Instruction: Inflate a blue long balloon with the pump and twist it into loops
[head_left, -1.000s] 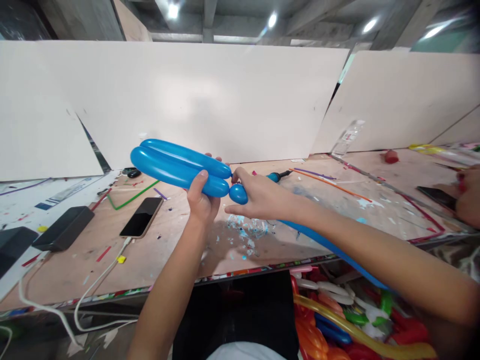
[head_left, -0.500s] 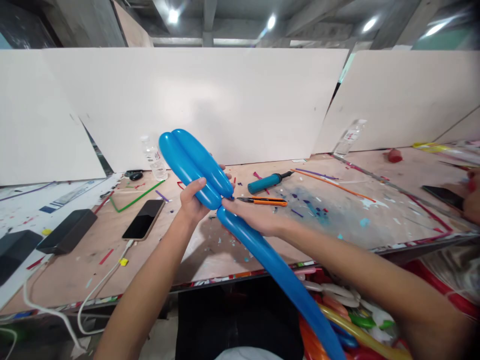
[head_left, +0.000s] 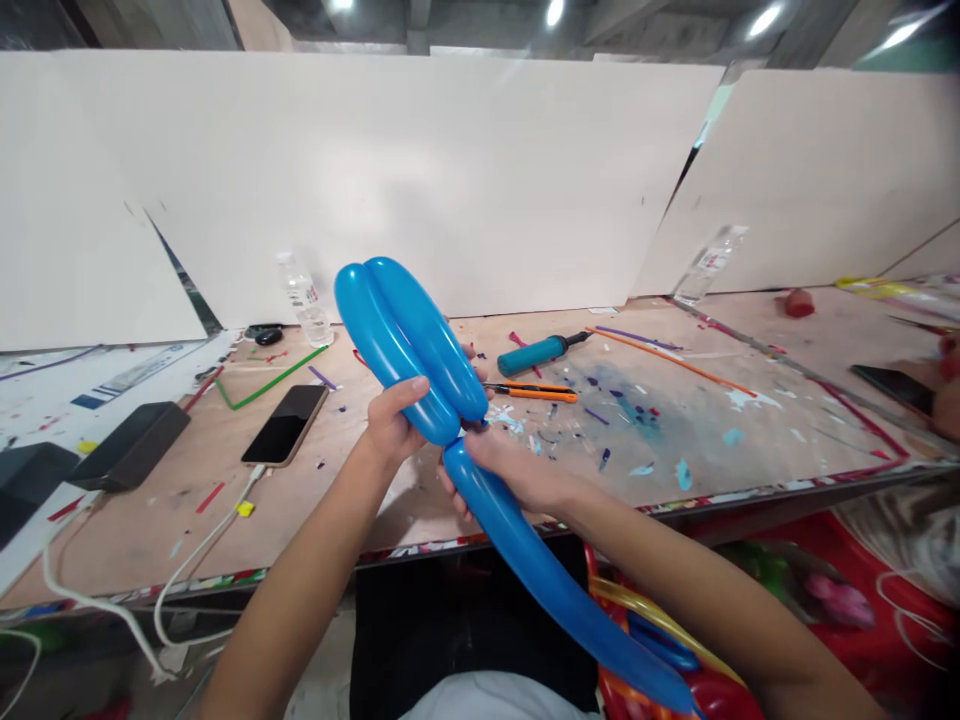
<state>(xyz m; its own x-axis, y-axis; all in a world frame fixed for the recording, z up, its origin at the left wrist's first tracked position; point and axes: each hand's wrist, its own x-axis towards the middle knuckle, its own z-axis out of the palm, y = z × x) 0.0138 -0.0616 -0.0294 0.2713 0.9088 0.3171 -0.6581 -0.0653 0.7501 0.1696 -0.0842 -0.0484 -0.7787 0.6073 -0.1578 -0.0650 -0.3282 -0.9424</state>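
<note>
A long blue balloon (head_left: 409,340) is folded into two side-by-side loops that point up and away from me. My left hand (head_left: 396,415) grips these loops near their lower end, thumb on top and fingers behind. Just below the twisted pinch point, my right hand (head_left: 506,465) wraps round the single tail of the balloon, its fingertips showing underneath. From there the tail runs down to the lower right, past the table edge. Beyond my right hand lie an orange utility knife (head_left: 536,393) and a teal hand pump (head_left: 532,355).
The paint-stained table (head_left: 420,520) also carries a phone (head_left: 286,425) on a white cable, a black box (head_left: 131,445), water bottles (head_left: 304,305) and thin uninflated balloons (head_left: 675,362). White boards (head_left: 480,180) stand behind. Inflated balloons (head_left: 667,640) lie below the edge; another person's hand (head_left: 946,400) is far right.
My right hand has gone from lying flat beside the twist to wrapping round the tail. The balloon has shifted slightly right and down in view; my head has tilted downward.
</note>
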